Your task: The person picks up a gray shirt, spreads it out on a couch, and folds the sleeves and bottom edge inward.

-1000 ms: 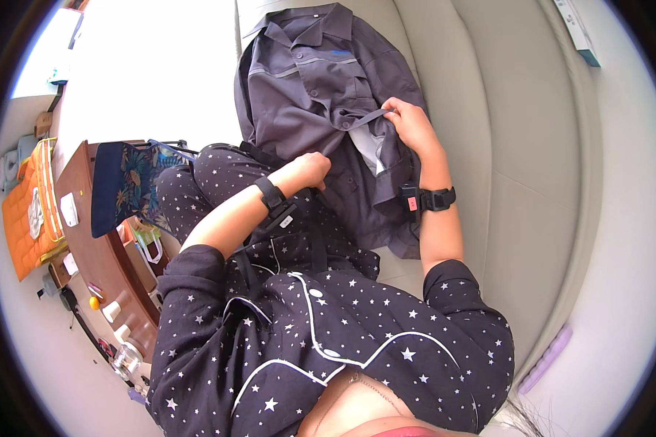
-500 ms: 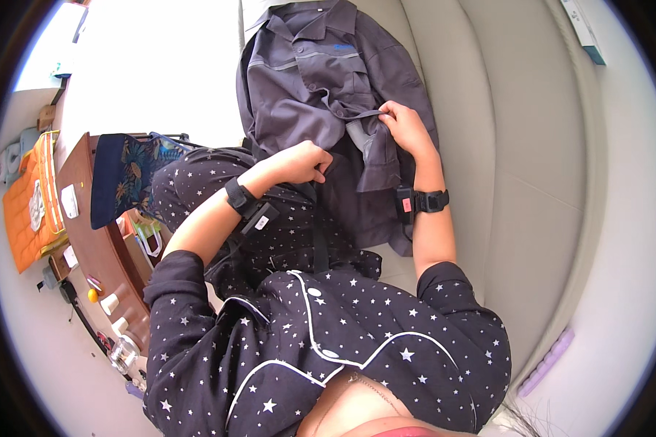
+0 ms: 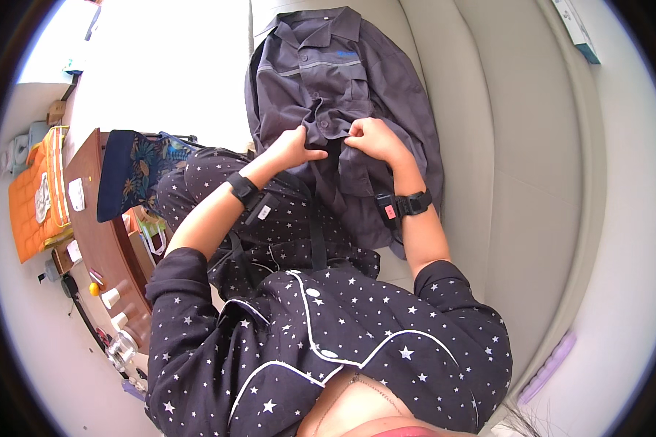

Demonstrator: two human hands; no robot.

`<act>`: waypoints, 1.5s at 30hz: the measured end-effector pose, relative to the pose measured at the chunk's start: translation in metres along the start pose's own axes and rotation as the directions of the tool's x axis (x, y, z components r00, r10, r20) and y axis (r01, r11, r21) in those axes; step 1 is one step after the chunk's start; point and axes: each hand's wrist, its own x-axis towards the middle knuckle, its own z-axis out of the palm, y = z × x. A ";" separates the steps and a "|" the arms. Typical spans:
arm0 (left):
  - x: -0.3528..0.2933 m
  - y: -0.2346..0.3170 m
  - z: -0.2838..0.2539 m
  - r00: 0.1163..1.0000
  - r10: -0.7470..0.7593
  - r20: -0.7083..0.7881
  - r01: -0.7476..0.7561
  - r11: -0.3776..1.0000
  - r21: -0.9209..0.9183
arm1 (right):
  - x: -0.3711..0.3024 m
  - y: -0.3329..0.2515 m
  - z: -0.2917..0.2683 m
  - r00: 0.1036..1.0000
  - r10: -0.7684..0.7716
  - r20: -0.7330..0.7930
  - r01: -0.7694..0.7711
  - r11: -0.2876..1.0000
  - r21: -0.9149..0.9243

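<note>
A dark grey work jacket (image 3: 299, 95) lies front up, its collar at the far end, with buttons down the front and a pale stripe across the chest. The upper front is buttoned, while the lower front parts around a dark gap. My left hand (image 3: 291, 148) is closed on the jacket's left front near that gap, thumb pointing right. Opposite it, my right hand (image 3: 375, 140) pinches the other front edge between thumb and fingers. The fabric between both hands is bunched. Parts of my left fingers are hidden by the hand itself.
The jacket rests on a beige padded sofa (image 3: 466, 146). To the left stand a folding chair with a leaf-patterned seat (image 3: 135, 171) and a brown wooden table (image 3: 95, 218) bearing white cups. An orange cushion (image 3: 33, 207) is farther left. My bent leg (image 3: 226, 171) lies beside the jacket.
My right hand has moved left, bringing the lifted front edge toward the middle. My left hand has shifted slightly up and left. The grey inner side of the flap no longer shows.
</note>
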 end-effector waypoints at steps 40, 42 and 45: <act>-0.009 0.023 -0.004 0.885 -0.228 0.406 0.433 0.726 -0.534 | -0.028 0.000 0.050 0.972 0.231 0.045 -0.211 0.769 0.604; -0.010 0.020 -0.004 0.891 -0.219 0.397 0.417 0.740 -0.528 | -0.030 -0.008 0.052 0.973 0.232 -0.002 -0.188 0.792 0.581; -0.009 0.011 0.002 0.906 -0.179 0.384 0.390 0.704 -0.594 | -0.030 -0.012 0.053 0.971 0.231 -0.065 -0.160 0.825 0.542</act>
